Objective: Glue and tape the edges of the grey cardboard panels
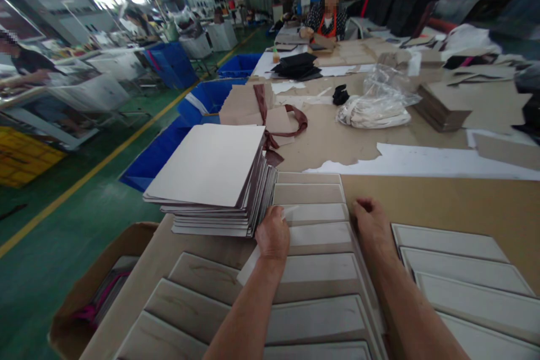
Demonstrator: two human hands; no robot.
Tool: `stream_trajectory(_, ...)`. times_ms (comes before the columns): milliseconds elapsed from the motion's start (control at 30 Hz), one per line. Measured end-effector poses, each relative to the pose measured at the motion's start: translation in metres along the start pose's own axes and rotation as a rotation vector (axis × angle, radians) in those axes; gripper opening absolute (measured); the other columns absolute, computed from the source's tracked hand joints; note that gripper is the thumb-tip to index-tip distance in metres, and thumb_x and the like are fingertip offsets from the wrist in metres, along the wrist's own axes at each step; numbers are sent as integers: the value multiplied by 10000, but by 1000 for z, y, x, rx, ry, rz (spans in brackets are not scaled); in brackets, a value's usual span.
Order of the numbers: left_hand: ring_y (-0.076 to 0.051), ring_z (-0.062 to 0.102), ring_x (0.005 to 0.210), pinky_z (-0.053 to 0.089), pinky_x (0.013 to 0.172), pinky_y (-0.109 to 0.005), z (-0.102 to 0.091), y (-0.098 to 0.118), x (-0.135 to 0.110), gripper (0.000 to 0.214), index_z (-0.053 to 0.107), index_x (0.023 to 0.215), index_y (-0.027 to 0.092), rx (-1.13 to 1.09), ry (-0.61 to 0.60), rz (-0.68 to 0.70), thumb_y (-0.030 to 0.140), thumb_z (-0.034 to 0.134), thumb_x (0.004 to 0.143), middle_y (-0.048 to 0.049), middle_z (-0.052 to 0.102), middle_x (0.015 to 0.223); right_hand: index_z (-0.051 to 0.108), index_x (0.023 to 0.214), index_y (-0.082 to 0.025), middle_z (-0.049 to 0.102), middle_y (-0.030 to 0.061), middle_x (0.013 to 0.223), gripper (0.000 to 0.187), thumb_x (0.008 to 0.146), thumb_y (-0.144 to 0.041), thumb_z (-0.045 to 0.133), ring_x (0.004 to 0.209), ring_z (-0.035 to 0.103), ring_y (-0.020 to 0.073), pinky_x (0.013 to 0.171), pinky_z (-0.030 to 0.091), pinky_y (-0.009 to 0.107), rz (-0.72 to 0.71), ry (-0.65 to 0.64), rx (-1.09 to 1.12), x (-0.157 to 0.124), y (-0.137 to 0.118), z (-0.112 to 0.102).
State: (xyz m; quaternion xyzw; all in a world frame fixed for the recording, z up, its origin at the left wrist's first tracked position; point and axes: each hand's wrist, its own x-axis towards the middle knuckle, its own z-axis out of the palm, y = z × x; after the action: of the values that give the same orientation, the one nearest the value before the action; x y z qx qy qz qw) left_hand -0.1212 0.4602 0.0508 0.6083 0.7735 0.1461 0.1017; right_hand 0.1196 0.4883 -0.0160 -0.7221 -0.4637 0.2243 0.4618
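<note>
My left hand is closed in a pinch on a thin white strip that lies over a fanned row of grey boards in front of me. My right hand rests with curled fingers on the right edge of the same row, holding nothing that I can see. A stack of white-faced boards sits just left of my left hand. Another fanned row of boards lies to the right, and a third lies at lower left.
A cardboard box stands on the green floor at lower left, blue bins beyond it. Farther up the table lie brown ribbon, a plastic bag of white cords and cardboard stacks. A person sits at the far end.
</note>
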Motion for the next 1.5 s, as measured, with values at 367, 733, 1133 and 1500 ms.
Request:
stream_trajectory(367, -161, 671, 871, 461, 680, -233, 5, -7, -5, 242, 615, 1055, 260, 102, -54, 82, 147, 424, 957, -22, 653, 1125, 655, 763, -203, 545, 61, 914, 247, 657, -424, 638, 839, 550, 231, 861, 451, 395, -40, -81, -118, -15, -20, 9)
stream_trajectory(733, -157, 677, 807, 495, 634, -235, 6, -7, -5, 264, 582, 1090, 244, 171, -84, 117, 128, 386, 956, -36, 610, 1162, 731, 806, -205, 581, 46, 887, 299, 639, -431, 632, 783, 577, 214, 798, 467, 375, -23, -135, -138, -9, -24, 6)
stream_trajectory(1133, -177, 627, 999, 503, 836, -249, -21, -13, -31, 250, 593, 1074, 229, 148, -146, 419, 102, 472, 896, -47, 610, 1193, 724, 829, -210, 656, 43, 869, 262, 804, -423, 573, 769, 616, 211, 745, 458, 332, -156, -222, -282, -15, -21, -26)
stream_trajectory(1500, -202, 639, 988, 534, 894, -335, 4, -30, -35, 248, 573, 1106, 193, 91, -164, 533, 118, 487, 885, -65, 615, 1206, 720, 841, -157, 668, 85, 817, 233, 913, -106, 504, 714, 656, 184, 656, 457, 268, -800, -842, -1030, 13, -66, -40)
